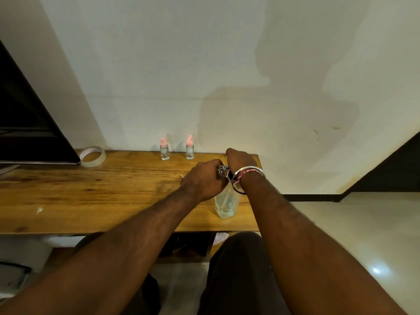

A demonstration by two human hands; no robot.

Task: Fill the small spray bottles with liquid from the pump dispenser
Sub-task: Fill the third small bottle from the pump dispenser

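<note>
A clear pump dispenser point(226, 206) with liquid in it stands near the right end of the wooden table point(91, 196). My right hand point(241, 160) sits over its pump head, fingers curled down around it and hidden from view. My left hand point(204, 180) grips a small clear spray bottle point(220, 171), held right at the pump's nozzle; most of that bottle is covered by my fingers. Two more small spray bottles stand upright at the back by the wall, both with pink tops: the left spray bottle point(164, 149) and the right spray bottle point(190, 148).
A roll of clear tape point(92, 156) lies at the back left, beside a dark screen point(27, 123). The table's right edge is just past the dispenser, with floor beyond. My knees are under the front edge.
</note>
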